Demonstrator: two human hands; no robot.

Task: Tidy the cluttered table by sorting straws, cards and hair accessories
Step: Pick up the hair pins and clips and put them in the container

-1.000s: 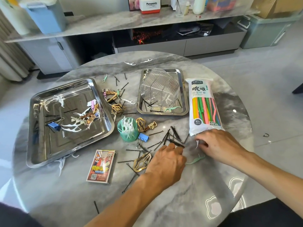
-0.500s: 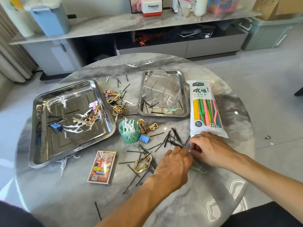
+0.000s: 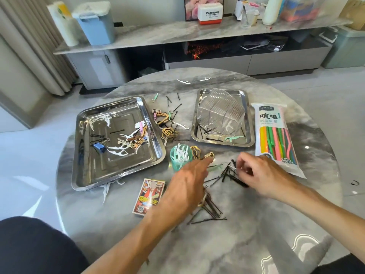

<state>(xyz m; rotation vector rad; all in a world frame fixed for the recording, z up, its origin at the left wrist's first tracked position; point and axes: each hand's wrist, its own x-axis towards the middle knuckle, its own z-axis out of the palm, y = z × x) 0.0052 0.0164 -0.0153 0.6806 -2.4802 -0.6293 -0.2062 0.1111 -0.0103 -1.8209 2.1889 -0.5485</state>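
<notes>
Round marble table (image 3: 227, 244), two steel trays (image 3: 85, 155), straw pack (image 3: 274, 135), card box (image 3: 149, 196), hairpins (image 3: 209, 219)

We see a grey marbled counter (image 3: 256, 224) streaked with darker cloud-like veins. Two trays (image 3: 83, 155) shine mirror-silver. The straw pack (image 3: 270, 123) is white with black and green lettering, its straws orange, green, pink and blue. A mint-green cup (image 3: 176, 165) holds white picks. The card box (image 3: 148, 196) is red and yellow. Black hairpins (image 3: 209, 219) and gold clips (image 3: 168, 132) lie scattered.
</notes>
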